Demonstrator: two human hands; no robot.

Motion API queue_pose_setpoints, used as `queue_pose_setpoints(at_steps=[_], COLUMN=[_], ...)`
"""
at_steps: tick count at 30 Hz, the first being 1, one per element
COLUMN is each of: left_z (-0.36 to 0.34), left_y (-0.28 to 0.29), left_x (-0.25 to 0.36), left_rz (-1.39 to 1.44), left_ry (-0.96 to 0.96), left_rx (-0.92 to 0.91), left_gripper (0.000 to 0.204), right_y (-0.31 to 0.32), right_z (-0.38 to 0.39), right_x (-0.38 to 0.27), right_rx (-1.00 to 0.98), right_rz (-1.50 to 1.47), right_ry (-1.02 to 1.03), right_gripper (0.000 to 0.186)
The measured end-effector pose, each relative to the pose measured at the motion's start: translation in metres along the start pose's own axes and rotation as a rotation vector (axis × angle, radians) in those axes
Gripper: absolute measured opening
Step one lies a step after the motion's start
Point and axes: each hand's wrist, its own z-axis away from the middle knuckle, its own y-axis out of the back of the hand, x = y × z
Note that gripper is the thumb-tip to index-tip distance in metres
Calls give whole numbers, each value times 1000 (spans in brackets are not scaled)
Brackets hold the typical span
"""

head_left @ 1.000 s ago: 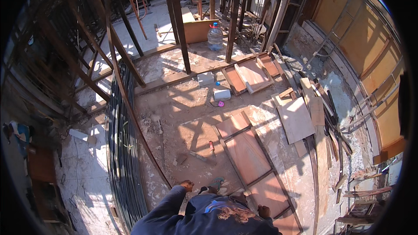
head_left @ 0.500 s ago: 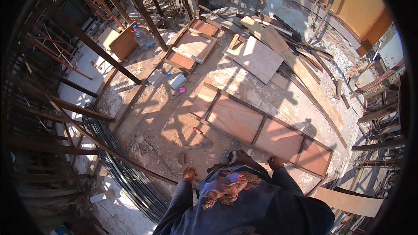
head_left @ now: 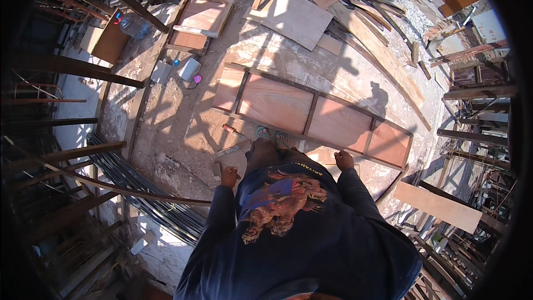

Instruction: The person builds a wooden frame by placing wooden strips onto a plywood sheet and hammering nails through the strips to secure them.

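Note:
My left hand hangs beside my body with its fingers curled in; nothing shows in it. On the other side my right hand is closed above the near edge of a long wooden frame panel. A thin yellowish line shows by its fingers, too fine to make out. The panel, pinkish plywood divided by dark battens, lies flat in front of my sandalled feet. Left of the feet a tool with an orange-red handle lies on the ground, near a short wood offcut.
A bundle of black rods or pipes lies at left, among dark posts. Farther off are a smaller framed panel, a plywood sheet, long planks, a white container and a large clear bottle. Stacked timber lines the right.
The view has tilted and shifted, so the panels and ground sit higher and farther left in the picture. Both hands still hang at my sides, fingers curled.

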Motion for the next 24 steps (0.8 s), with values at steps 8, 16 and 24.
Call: queue_pose_setpoints(at_steps=[8, 16, 24], left_z=[-72, -121, -182], left_y=[49, 65, 25], left_x=[18, 97, 151], left_rz=[-71, -155, -169], left_ry=[-114, -190, -259], left_rx=[-2, -99, -173], left_gripper=[32, 30, 27], right_y=[-3, -8, -4], right_z=[-18, -48, -106], right_x=[-50, -83, -40], right_rx=[-115, -50, -235], right_rz=[-122, -201, -68], right_ry=[-112, -153, -218], right_gripper=[39, 37, 42])
